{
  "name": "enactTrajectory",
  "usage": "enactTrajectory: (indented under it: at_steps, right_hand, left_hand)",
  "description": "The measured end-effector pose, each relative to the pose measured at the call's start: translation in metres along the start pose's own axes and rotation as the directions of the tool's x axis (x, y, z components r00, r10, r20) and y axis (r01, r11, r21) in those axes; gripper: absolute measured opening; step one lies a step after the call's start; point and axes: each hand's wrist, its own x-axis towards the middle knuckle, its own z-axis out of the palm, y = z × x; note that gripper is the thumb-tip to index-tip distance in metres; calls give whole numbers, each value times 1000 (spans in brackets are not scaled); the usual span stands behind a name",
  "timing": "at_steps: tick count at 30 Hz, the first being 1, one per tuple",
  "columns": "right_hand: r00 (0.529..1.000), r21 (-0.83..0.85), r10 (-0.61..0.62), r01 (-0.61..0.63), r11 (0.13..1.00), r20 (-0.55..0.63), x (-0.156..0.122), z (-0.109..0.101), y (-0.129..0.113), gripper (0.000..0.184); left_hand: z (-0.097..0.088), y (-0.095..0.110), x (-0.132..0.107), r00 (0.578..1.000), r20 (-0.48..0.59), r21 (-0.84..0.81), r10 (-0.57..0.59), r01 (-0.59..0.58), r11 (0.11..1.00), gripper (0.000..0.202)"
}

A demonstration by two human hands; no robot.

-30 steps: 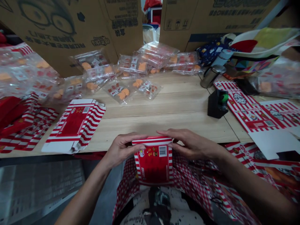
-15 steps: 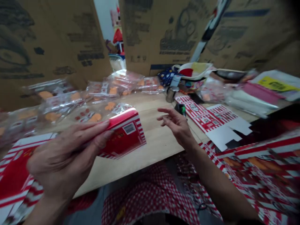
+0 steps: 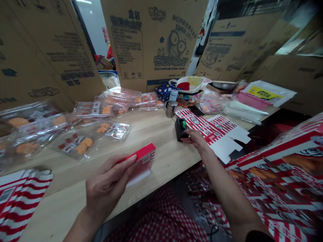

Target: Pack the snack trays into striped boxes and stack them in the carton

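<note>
My left hand [image 3: 107,185] holds a small red and white striped box [image 3: 142,160] above the near edge of the wooden table [image 3: 156,134]. My right hand [image 3: 196,139] reaches out to the right and touches a small black device with a green part [image 3: 181,129] standing on the table. Whether its fingers grip the device I cannot tell. Flat unfolded striped box blanks [image 3: 214,131] lie just beyond that hand.
Clear bags with orange pieces [image 3: 80,144] cover the table's left and back. A metal cup [image 3: 171,108] and a colourful bag [image 3: 191,84] stand behind the device. Flat striped boxes [image 3: 17,195] lie at the near left. Large cardboard cartons [image 3: 151,43] wall the back.
My view has swung right. The left hand kept the striped box and carried it left over the table. The right hand let go of it and reached to the black device.
</note>
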Motion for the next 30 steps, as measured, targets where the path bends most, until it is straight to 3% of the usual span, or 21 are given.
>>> enactTrajectory:
  at_steps: [6,11,15,17,19,22,24,27,30]
  right_hand:
    - [992,160,-100,111,981,-77,-11,4,38,19]
    - [967,63,-183,197,978,-179,-18,14,63,14]
    - [936,-58,-302,296,953,-184,-48,18,53,13]
    - [924,-70,-365,359,931,-111,-80,24,40,13]
    - [892,-9,-443,445,895,91,-122,34,23,15]
    - [752,163,-497,477,864,433,-182,54,-4,19]
    - [689,238,-477,418,877,545,-209,67,-18,36]
    - [705,273,-405,300,914,582,-223,83,-28,69]
    - [765,267,-344,230,936,545,-222,93,-27,80]
  left_hand:
    - [11,10,0,998,5,-12,55,-55,998,29]
    - [17,10,2,999,-33,1,31,-31,1000,28]
    - [18,12,0,998,-66,-56,-16,13,998,17]
    - [17,14,0,998,-60,-75,-33,29,997,13]
    - [15,16,0,998,-46,-79,-48,44,996,9]
    - [13,19,0,997,-30,-85,-72,70,994,7]
    - [12,20,-2,996,-20,-95,-85,83,992,9]
    - [12,21,-7,994,-34,-90,-104,101,991,20]
    - [13,21,-11,988,-77,-74,-133,127,989,34]
